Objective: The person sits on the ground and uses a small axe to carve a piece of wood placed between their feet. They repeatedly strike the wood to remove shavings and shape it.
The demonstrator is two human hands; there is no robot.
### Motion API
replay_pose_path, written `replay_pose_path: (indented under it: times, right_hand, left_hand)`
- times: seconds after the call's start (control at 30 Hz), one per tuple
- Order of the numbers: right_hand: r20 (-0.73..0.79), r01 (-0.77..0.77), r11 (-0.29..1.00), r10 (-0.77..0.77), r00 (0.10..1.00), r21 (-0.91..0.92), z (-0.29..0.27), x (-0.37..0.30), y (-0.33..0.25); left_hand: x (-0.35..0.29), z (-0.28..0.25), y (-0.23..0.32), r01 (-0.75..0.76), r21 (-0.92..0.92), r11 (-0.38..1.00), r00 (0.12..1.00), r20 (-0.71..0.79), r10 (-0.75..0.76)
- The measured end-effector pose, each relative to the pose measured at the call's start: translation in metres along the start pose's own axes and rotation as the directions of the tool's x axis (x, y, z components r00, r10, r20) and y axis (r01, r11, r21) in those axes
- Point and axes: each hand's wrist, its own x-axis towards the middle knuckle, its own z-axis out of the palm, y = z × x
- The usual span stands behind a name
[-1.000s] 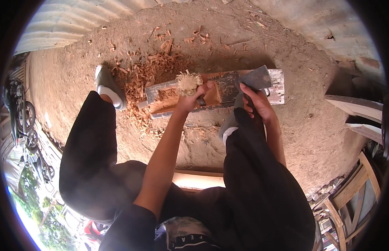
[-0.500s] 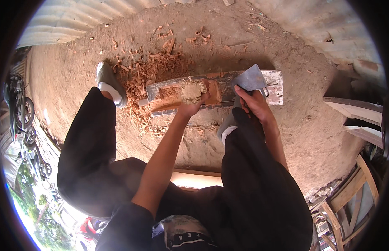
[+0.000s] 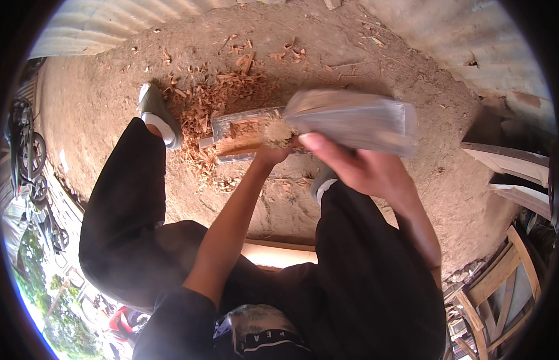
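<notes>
A long wooden workpiece (image 3: 228, 122) with dark outer faces and a reddish, hollowed-out middle lies on the dirt in front of me. My left hand (image 3: 277, 154) is closed around a chisel, held over the hollow. From above I see mostly the frayed, straw-coloured end of the chisel's handle (image 3: 277, 131); its blade is hidden. My right hand (image 3: 372, 171) grips a grey block-headed mallet (image 3: 354, 123), smeared by motion. The mallet is raised just right of the chisel and covers the workpiece's right part.
Reddish wood chips (image 3: 213, 96) are heaped around the workpiece's left end. My left shoe (image 3: 156, 108) is beside them, my right shoe (image 3: 323, 180) below the mallet. Corrugated metal sheets (image 3: 111, 27) edge the far side. Wooden frames (image 3: 495, 288) lean at right; motorbikes (image 3: 33, 150) stand at left.
My right hand has lifted the mallet from over the workpiece's right end, bringing it up and leftward near the chisel. My left hand stays about where it was.
</notes>
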Motion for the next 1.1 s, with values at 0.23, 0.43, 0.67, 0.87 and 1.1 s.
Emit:
replay_pose_path:
  times: [0.23,0.43,0.67,0.87,1.1]
  right_hand:
    - [0.239,-0.304,0.943,0.330,0.913,-0.137,-0.007,-0.010,0.016]
    - [0.096,-0.570,0.820,0.564,0.820,0.053,-0.039,-0.024,0.015]
    - [0.055,-0.811,0.510,0.836,0.545,0.287,-0.059,-0.050,0.022]
    - [0.034,-0.795,0.507,0.837,0.547,0.333,-0.047,-0.042,0.018]
    - [0.162,-0.782,0.566,0.773,0.614,0.261,-0.035,-0.029,0.013]
  left_hand:
    - [0.005,0.015,0.034,0.066,0.173,0.983,0.969,0.222,-0.105]
    - [-0.024,0.060,0.053,-0.296,0.385,0.874,0.925,0.344,0.161]
    - [-0.001,0.049,0.049,-0.247,0.373,0.895,0.954,0.253,0.158]
    - [0.010,-0.009,0.011,0.233,-0.403,0.885,0.961,-0.041,-0.272]
    - [0.016,0.013,0.024,0.319,-0.435,0.842,0.918,-0.077,-0.388]
